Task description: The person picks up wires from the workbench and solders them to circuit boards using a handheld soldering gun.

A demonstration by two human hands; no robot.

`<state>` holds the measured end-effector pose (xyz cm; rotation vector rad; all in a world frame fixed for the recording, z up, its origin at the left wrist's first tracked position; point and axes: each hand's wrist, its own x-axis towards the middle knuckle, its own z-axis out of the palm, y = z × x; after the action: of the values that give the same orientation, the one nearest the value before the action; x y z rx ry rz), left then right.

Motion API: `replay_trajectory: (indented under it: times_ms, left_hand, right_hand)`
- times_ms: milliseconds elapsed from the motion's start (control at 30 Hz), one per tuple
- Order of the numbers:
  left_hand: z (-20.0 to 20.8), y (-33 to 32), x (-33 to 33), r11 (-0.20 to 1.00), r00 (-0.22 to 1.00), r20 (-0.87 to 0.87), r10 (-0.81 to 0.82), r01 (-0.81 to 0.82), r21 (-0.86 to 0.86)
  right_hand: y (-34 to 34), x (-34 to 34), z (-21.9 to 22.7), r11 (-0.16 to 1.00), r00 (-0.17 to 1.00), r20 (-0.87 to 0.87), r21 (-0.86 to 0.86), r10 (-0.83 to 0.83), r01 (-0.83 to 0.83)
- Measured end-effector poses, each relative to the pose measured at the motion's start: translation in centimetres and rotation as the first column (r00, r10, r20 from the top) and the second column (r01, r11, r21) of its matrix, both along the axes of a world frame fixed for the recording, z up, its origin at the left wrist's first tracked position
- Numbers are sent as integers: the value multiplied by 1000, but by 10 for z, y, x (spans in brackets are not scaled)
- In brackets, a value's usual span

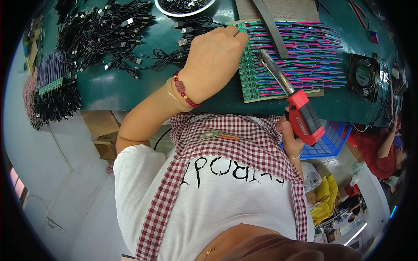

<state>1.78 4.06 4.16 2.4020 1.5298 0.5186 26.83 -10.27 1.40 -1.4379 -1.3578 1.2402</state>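
Near left, bare table (104, 92) leaves passage; black cables (106, 37) crowd far left, a soldering iron (298, 104) slants across right.

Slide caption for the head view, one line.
Right hand holds a soldering iron over a green circuit board; left hand at its edge.

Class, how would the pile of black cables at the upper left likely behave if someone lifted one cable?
The cables would probably be floppy, since they lie in loose loops. Lifting one may drag others, as they overlap. The plugs look like straight blocks, so likely stay stiff.
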Motion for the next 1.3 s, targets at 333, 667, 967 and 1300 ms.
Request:
replay_trajectory:
  times_ms: [333,667,967,1300]
  left_hand:
    - [1,2,-1,1000,998,-60,-25,26,11]
    - [2,4,-1,999,997,-62,-39,40,14]
    - [5,5,2,999,994,-98,-42,42,6]
    - [7,4,3,998,993,-109,-46,49,26]
  right_hand:
    - [-3,1,-3,1000,999,-52,-24,14,-15]
    - [-1,1,-1,1000,999,-18,11,27,-27]
    - [-5,9,-16,994,988,114,35,102,-107]
    - [4,-6,2,994,990,-106,46,-94,99]
